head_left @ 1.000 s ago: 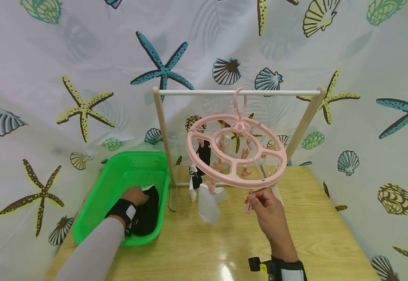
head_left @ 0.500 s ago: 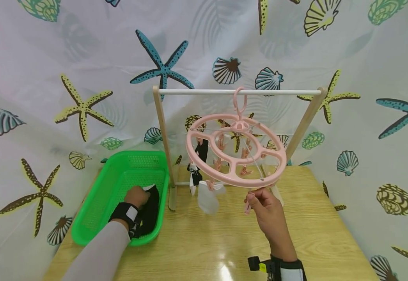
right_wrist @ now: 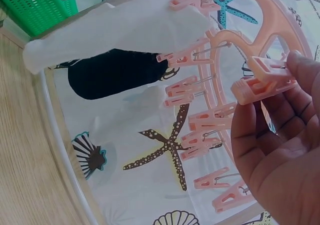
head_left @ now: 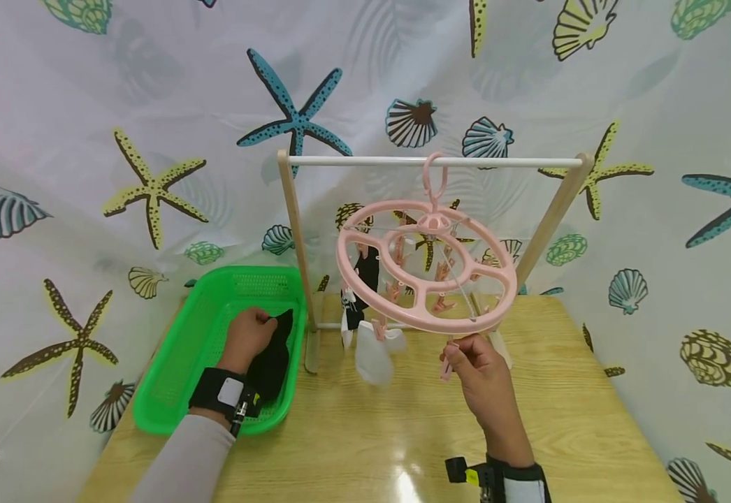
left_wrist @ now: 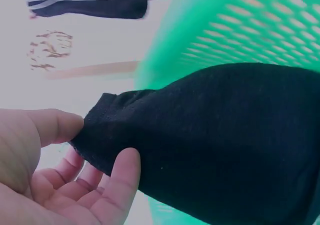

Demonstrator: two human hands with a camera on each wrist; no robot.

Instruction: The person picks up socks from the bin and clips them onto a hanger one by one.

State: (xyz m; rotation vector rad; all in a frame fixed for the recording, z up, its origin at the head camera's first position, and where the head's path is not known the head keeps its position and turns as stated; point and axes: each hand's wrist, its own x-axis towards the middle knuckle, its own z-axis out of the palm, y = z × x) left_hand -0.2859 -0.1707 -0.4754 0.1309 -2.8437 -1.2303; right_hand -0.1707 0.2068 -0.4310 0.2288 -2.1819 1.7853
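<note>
My left hand [head_left: 249,339] is over the green basket [head_left: 154,391], pinching one end of a black sock [head_left: 272,363] between thumb and fingers. In the left wrist view the sock [left_wrist: 225,135] stretches away from the fingertips, its far part against the basket's holed wall. My right hand [head_left: 490,384] pinches a pink clothespin [head_left: 447,363] that hangs from the front of a round pink drying hanger [head_left: 425,321]. Seen from the right wrist, nothing is clipped in this clothespin [right_wrist: 262,82]. A white sock [head_left: 373,358] and a dark sock [head_left: 368,269] hang at the hanger's left side.
The hanger hooks over the white bar [head_left: 353,161] of a wooden-legged stand [head_left: 294,237]. Several other pink clothespins [right_wrist: 212,116] dangle from its rings. Basket and stand are on a wood-grain table [head_left: 353,447], with a shell-and-starfish patterned cloth [head_left: 202,84] behind.
My left hand has moved a little up and drawn the end of the black sock upward in the basket. The right hand keeps its pinch on the clothespin. The hanging white sock has swung slightly.
</note>
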